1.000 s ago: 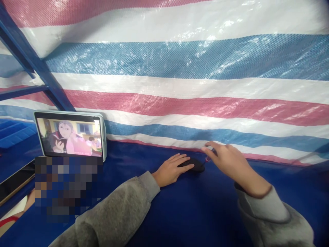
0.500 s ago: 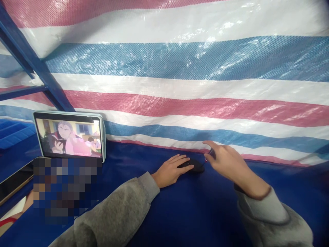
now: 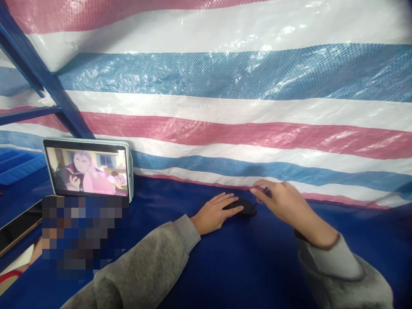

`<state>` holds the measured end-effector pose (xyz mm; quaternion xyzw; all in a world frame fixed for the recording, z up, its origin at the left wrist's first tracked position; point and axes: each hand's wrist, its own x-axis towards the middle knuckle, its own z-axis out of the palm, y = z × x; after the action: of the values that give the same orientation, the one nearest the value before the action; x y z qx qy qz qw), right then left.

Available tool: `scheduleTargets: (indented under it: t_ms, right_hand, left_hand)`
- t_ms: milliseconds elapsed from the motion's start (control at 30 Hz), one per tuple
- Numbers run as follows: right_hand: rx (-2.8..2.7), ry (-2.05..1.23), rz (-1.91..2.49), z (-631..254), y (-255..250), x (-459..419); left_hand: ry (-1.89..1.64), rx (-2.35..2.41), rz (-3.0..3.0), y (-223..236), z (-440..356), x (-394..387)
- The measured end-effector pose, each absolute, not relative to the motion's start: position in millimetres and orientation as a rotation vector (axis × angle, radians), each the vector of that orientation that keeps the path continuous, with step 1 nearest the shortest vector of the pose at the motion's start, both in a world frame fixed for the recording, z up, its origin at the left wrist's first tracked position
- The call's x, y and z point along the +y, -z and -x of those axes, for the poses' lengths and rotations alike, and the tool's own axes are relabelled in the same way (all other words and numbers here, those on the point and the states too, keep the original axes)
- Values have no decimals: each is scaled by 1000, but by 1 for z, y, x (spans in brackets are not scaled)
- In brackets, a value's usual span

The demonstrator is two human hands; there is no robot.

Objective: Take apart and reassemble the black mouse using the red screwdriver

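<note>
A black, rounded object that looks like a computer mouse lies on the blue tabletop. My left hand holds it from the left, fingers over its far side and thumb along the near side. At its right end my right hand pinches a small screwdriver with a dark handle and a bit of red. The thin shaft slants down to the black object's right end. Whether the tip sits in a screw is too small to tell.
A tablet playing a cartoon stands at the left, with a phone in front of it. A blurred patch covers the area below the tablet. Blue trays are farther left. Striped sheeting hangs behind the table, beside a blue frame post.
My right index finger has curled down from its stretched position and now closes with the thumb around the screwdriver handle. My left hand and the black mouse have stayed in place.
</note>
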<state>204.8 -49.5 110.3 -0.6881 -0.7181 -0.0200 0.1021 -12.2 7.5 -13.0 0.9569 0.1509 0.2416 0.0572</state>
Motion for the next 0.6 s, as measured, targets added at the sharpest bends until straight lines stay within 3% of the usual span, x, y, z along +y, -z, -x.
scheduleTargets:
  t_ms: [600]
  right_hand:
    - [-2075,151,2077,-206,-109,-48]
  left_hand:
    - [-737,459,-2897,14,13,7]
